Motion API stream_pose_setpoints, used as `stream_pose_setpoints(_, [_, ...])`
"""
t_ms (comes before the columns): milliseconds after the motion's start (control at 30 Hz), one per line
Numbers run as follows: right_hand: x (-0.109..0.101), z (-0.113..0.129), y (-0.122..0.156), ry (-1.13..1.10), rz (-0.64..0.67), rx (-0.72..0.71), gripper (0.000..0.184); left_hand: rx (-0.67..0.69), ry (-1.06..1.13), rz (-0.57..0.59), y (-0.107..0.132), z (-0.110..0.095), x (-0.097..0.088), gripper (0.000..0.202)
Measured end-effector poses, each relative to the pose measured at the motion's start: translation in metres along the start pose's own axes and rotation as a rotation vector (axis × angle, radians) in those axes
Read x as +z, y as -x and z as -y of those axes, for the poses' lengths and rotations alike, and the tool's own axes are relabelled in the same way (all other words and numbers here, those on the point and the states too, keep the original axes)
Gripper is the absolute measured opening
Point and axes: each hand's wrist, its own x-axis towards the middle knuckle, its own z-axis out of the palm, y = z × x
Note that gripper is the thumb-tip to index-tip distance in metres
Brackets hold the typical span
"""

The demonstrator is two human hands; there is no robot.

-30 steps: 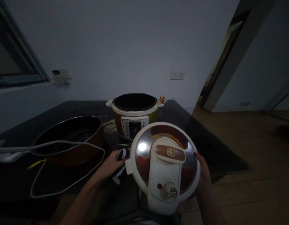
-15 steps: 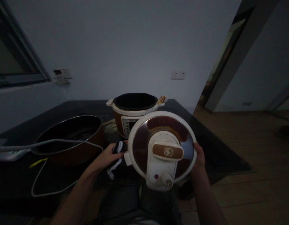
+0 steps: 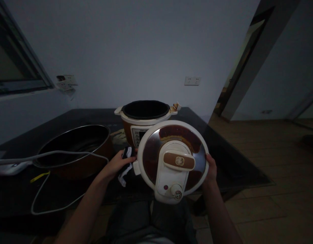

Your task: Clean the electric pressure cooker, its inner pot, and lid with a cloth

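Note:
A round pressure cooker lid (image 3: 169, 176), white-rimmed with a shiny brown-stained top, a brown handle and a steam valve, is tilted up before me with its outer face showing. My right hand (image 3: 211, 168) grips its right rim, fingers mostly hidden behind. At its left edge, my left hand (image 3: 118, 164) is closed round a black-and-white cloth (image 3: 126, 169); its fingertips reach the rim near a white tab. Just behind the lid stands the brown-and-white electric pressure cooker (image 3: 128, 130), uncovered, with a dark interior and a partly covered control panel.
A large brown pot (image 3: 77, 169) sits on the dark table (image 3: 197, 118) to the left. A pale cable (image 3: 70, 152) crosses in front of it, near a yellow strip (image 3: 40, 177). Wall sockets (image 3: 192, 80) are behind. Tiled floor lies beyond the table's right edge.
The lid and my right hand have shifted slightly left. My left hand has risen a little, the cloth still in it. The cooker and pot stay in place.

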Motion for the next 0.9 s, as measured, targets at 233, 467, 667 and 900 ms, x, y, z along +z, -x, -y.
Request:
stream_pose_setpoints(233, [0.002, 0.003, 0.004, -0.002, 0.028, -0.019, 0.015, 0.099, 0.110, -0.351, 0.020, -0.010, -0.006, 0.058])
stream_pose_setpoints(467, [-0.010, -0.007, -0.003, 0.004, -0.027, -0.043, 0.016, 0.488, 0.155, -0.720, 0.051, -0.036, 0.026, 0.057])
stream_pose_setpoints(667, [-0.016, -0.010, 0.008, 0.015, -0.095, -0.064, 0.027, 0.859, -0.219, -0.695, 0.037, 0.005, 0.077, 0.060])
stream_pose_setpoints(900, [-0.026, -0.012, 0.045, -0.050, -0.192, -0.062, 0.039, 0.702, -0.521, -0.161, 0.049, 0.028, 0.096, 0.076])
